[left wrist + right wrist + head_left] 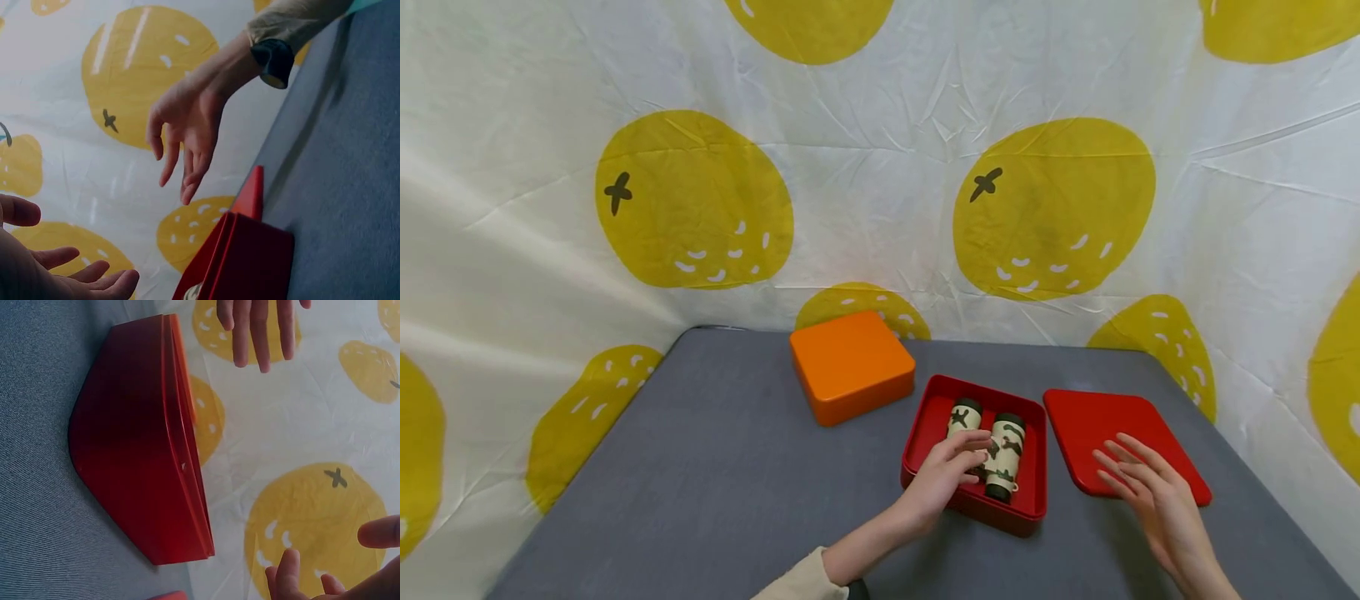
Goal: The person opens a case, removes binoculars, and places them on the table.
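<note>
A pair of camouflage-patterned binoculars [1006, 450] lies in an open red box [1000, 517], its black-rimmed ends toward the front and back. Over the box's left front part is my left hand [943, 475], fingers loosely bent, partly covering the binoculars in the head view. My right hand [1161, 508] hovers over the front of the flat red lid [1101, 425], fingers spread apart and holding nothing. From the left wrist, the left hand [69, 269] appears above the box's rim with nothing in its grasp. The right wrist view also shows both hands [262, 328] raised beyond the box wall [125, 437].
Behind and left of the red box stands a closed orange box [853, 362]. Everything rests on a grey table [700, 475], with a white fabric [865, 208] printed with yellow fruit hanging around its back and sides.
</note>
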`<state>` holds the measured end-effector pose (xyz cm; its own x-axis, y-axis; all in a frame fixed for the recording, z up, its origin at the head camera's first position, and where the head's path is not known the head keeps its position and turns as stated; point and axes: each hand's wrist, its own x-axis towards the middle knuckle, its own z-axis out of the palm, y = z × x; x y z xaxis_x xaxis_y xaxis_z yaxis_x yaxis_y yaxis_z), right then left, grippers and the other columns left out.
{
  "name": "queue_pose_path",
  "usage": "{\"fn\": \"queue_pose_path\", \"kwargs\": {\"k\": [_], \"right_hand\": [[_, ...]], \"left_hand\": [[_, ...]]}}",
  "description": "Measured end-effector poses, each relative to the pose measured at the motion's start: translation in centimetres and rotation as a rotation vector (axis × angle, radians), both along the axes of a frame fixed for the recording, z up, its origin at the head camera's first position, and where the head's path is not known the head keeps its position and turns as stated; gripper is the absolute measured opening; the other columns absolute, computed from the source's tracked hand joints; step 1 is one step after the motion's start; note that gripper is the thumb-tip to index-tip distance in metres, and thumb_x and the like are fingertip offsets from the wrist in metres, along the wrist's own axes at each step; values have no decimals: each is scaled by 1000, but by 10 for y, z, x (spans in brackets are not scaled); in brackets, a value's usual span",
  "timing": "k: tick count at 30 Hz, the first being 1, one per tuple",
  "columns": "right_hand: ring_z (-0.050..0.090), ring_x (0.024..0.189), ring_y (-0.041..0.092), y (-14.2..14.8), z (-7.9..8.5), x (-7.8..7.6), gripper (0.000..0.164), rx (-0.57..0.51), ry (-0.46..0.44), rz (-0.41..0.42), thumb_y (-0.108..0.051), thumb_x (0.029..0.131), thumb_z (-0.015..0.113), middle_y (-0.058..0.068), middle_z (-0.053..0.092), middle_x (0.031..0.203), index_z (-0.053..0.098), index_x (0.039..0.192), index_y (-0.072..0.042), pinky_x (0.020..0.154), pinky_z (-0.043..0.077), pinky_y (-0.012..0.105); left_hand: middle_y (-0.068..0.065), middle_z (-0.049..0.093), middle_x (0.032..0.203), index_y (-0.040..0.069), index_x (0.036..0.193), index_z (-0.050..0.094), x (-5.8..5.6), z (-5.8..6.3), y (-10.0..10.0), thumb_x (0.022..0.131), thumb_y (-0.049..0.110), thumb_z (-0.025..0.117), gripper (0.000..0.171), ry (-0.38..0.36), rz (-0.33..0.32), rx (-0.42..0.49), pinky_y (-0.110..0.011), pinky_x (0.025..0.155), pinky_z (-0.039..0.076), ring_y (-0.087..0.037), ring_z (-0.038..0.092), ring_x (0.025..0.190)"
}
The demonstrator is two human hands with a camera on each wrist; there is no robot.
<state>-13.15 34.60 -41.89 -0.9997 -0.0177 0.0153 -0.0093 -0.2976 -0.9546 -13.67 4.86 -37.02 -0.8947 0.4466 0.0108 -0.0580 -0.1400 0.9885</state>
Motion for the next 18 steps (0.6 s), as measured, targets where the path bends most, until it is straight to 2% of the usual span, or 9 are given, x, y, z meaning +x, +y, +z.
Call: {"fn": "queue_pose_path", "kwargs": {"k": [3, 6, 12, 16, 18], "right_hand": [[64, 93, 7, -24, 22, 9, 30, 53, 64, 3, -12, 96, 35, -14, 60, 107, 52, 116, -26, 75, 52, 22], [62, 92, 2, -38, 33, 13, 30, 144, 111, -2, -11, 96, 35, -17, 58, 107, 49, 117, -27, 74, 51, 19], [57, 92, -8, -52, 38, 10, 31, 394, 128, -37, -13, 94, 41, -24, 52, 108, 41, 124, -24, 72, 50, 14], [54, 93, -12, -61, 40, 4, 38, 604, 144, -56, -16, 93, 44, -28, 46, 109, 36, 130, -14, 72, 48, 13], [53, 93, -13, -65, 40, 3, 41, 668, 169, -56, -15, 93, 45, -30, 44, 109, 34, 132, -8, 72, 48, 13]], "left_hand": [[-14, 51, 125, 3, 123, 50, 0, 0, -8, 91, 14, 43, 34, 50, 12, -47, -32, 86, 45, -23, 50, 110], [-14, 52, 124, 4, 123, 50, 0, 0, -17, 90, 13, 44, 34, 110, 26, -102, -33, 86, 45, -26, 50, 111], [-12, 54, 123, 6, 122, 52, -1, -4, -36, 91, 15, 45, 33, 232, 39, -233, -29, 88, 45, -29, 50, 113], [-9, 56, 121, 9, 119, 54, -1, -10, -47, 91, 18, 46, 31, 305, 60, -363, -25, 84, 46, -25, 54, 107], [-8, 56, 120, 9, 118, 55, -1, -13, -51, 90, 19, 47, 31, 338, 70, -420, -23, 80, 46, -22, 55, 101]]}}
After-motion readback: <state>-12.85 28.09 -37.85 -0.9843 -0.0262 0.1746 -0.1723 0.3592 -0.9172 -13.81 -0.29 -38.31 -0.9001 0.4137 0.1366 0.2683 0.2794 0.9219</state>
